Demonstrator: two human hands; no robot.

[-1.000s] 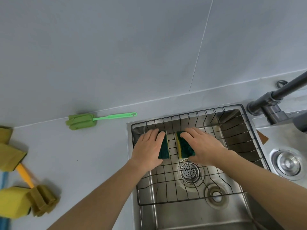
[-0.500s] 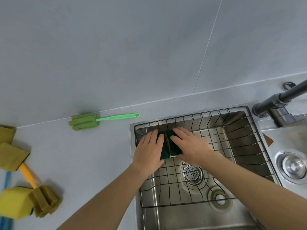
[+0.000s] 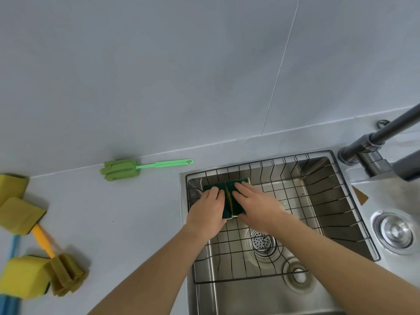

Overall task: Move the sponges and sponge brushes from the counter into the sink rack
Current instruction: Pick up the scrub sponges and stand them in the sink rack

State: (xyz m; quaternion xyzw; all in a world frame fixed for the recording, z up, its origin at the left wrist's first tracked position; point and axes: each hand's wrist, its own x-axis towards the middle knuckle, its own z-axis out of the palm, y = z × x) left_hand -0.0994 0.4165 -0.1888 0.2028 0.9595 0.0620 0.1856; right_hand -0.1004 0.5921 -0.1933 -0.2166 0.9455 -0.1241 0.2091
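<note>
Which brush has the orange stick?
The olive-brown sponge brush at the counter's left, lying among the yellow sponges. The other one, the green sponge brush by the wall, is green all over.

The sink (image 3: 322, 178) was brushed steel with a dull shine. The rack (image 3: 295, 201) was thin dark wire. The sponges (image 3: 236, 198) had rough green tops. The counter (image 3: 127, 212) looked smooth and matt, and the brush (image 3: 141, 167) was green plastic with foam.
</note>
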